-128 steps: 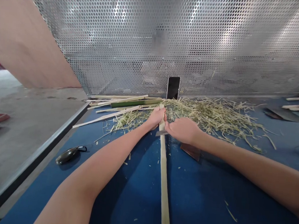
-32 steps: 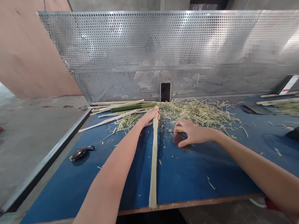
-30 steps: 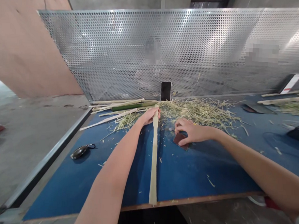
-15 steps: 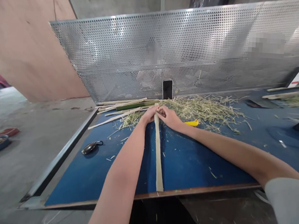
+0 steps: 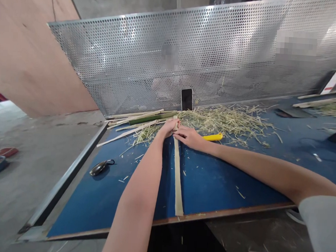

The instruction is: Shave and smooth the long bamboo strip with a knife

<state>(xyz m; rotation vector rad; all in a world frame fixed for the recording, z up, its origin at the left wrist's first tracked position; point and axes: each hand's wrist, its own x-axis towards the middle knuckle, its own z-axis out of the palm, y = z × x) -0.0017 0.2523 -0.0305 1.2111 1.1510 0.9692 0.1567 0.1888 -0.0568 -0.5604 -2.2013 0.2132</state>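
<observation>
A long pale bamboo strip (image 5: pixel 177 176) lies lengthwise on the blue tabletop, its near end at the table's front edge. My left hand (image 5: pixel 169 128) is closed around the strip near its far end, which pokes out a little beyond the fingers. Just nearer to me, my right hand (image 5: pixel 191 138) is closed and rests over the strip. Something thin and dark shows at its fingertips, too small to name. A yellow handle (image 5: pixel 213 137) lies beside the right wrist, partly behind it.
Shavings (image 5: pixel 228 124) are heaped at the back, with several strips and a green bamboo piece (image 5: pixel 148 119) to the left. A phone (image 5: pixel 186 99) leans on the perforated metal panel (image 5: pixel 126 65). A dark oval object with a loop (image 5: pixel 98 168) lies left.
My right hand has slid a short way along the strip toward me. My left hand keeps its hold. The view has shifted slightly.
</observation>
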